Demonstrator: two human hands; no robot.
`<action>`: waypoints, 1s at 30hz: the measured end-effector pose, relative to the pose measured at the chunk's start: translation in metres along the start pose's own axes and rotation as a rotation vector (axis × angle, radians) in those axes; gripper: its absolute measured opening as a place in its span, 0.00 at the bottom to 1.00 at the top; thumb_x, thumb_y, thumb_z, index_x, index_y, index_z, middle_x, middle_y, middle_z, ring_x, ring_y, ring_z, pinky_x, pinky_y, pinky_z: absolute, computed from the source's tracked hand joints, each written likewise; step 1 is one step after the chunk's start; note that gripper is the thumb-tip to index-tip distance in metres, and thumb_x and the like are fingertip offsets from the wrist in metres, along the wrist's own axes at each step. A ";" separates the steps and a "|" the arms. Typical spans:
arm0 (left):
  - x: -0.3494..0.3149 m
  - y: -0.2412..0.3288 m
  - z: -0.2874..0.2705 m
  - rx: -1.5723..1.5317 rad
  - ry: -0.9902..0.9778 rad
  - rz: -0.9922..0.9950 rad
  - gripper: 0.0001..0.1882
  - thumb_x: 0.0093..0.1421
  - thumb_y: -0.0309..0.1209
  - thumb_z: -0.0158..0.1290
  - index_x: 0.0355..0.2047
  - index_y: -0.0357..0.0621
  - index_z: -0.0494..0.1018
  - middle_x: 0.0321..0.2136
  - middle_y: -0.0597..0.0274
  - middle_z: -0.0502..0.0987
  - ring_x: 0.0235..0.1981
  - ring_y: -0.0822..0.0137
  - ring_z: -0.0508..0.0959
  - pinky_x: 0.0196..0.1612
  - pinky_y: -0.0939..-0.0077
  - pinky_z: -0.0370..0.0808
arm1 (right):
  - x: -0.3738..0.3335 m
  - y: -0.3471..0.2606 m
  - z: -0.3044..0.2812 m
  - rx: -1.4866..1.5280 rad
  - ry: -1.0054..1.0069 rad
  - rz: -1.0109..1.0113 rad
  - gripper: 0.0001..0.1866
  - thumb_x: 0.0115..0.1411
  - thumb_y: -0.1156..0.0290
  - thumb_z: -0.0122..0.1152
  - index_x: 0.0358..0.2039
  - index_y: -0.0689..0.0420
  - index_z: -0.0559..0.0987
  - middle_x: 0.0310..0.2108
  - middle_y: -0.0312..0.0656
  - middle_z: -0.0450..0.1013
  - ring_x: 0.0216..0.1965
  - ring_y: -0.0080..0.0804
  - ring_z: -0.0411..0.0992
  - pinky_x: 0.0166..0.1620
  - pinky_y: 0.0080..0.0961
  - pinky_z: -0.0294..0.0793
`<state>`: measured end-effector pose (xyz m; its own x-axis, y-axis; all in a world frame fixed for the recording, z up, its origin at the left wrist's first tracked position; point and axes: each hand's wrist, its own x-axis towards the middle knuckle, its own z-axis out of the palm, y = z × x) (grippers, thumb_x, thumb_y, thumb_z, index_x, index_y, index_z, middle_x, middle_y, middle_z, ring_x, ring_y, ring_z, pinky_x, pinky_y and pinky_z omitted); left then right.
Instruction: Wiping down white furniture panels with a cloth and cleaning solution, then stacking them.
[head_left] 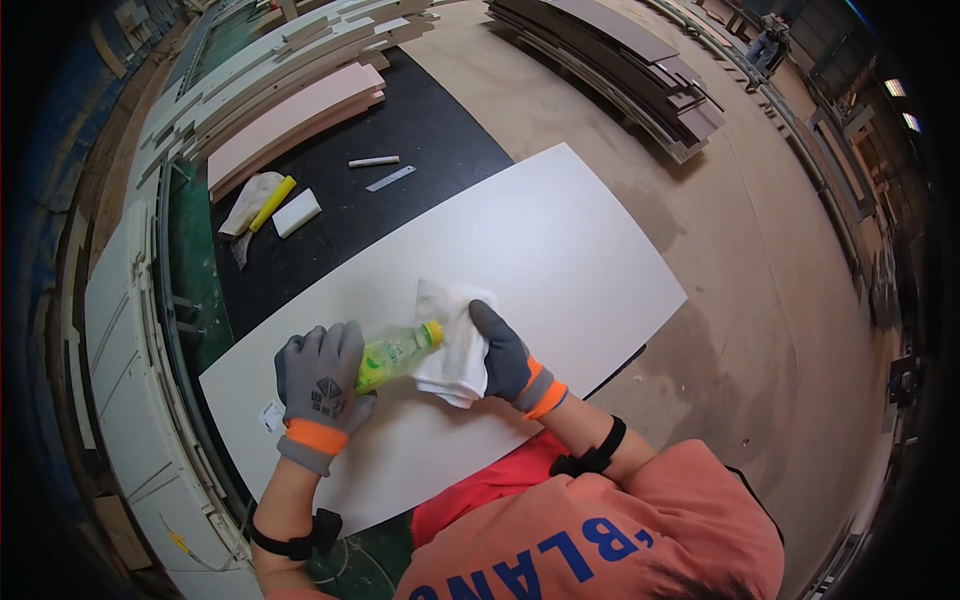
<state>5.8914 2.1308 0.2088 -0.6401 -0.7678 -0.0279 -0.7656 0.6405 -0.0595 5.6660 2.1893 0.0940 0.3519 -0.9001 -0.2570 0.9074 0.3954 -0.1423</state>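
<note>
My left hand (322,375), in a grey work glove with an orange cuff band, is wrapped round the lower end of a clear plastic bottle (392,355) with a green label. The bottle lies tilted to the right, its yellow cap (432,332) against a folded white cloth (455,350). That cloth is gripped along its right side by my gloved right hand (508,350), with the thumb on top. Both hands are over a large white panel (560,240). Whether liquid leaves the bottle I cannot tell.
Beyond the panel's left edge, a black surface (440,125) bears a yellow-handled scraper (270,205), a white block (297,213), a marker (374,161) and a small metal ruler (391,178). Stacked boards (290,120) stand behind; dark brown boards (610,60) lie far right. Another person (768,45) is distant.
</note>
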 end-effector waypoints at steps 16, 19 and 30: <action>0.014 -0.011 -0.019 0.140 -0.022 0.087 0.37 0.39 0.36 0.64 0.53 0.49 0.65 0.47 0.61 0.69 0.54 0.55 0.68 0.59 0.50 0.61 | 0.027 -0.024 -0.001 0.099 -0.178 -0.066 0.32 0.66 0.48 0.47 0.63 0.56 0.61 0.58 0.48 0.65 0.57 0.44 0.66 0.62 0.43 0.64; 0.017 -0.019 -0.011 0.069 0.053 0.064 0.35 0.38 0.36 0.64 0.50 0.48 0.67 0.45 0.62 0.71 0.52 0.56 0.69 0.57 0.53 0.62 | 0.019 -0.024 0.008 0.104 -0.173 -0.050 0.32 0.66 0.48 0.47 0.63 0.56 0.61 0.58 0.49 0.65 0.57 0.45 0.66 0.61 0.44 0.64; 0.106 -0.065 0.088 -0.710 0.437 -0.291 0.48 0.30 0.34 0.75 0.55 0.44 0.66 0.51 0.55 0.68 0.53 0.56 0.69 0.58 0.64 0.68 | 0.050 -0.083 0.045 0.027 -0.243 -0.195 0.33 0.67 0.47 0.43 0.65 0.56 0.58 0.63 0.45 0.60 0.62 0.42 0.60 0.66 0.43 0.56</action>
<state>5.8788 2.0063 0.1219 -0.2695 -0.9200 0.2845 -0.6675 0.3914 0.6334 5.6190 2.1030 0.1361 0.2124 -0.9771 0.0095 0.9678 0.2090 -0.1402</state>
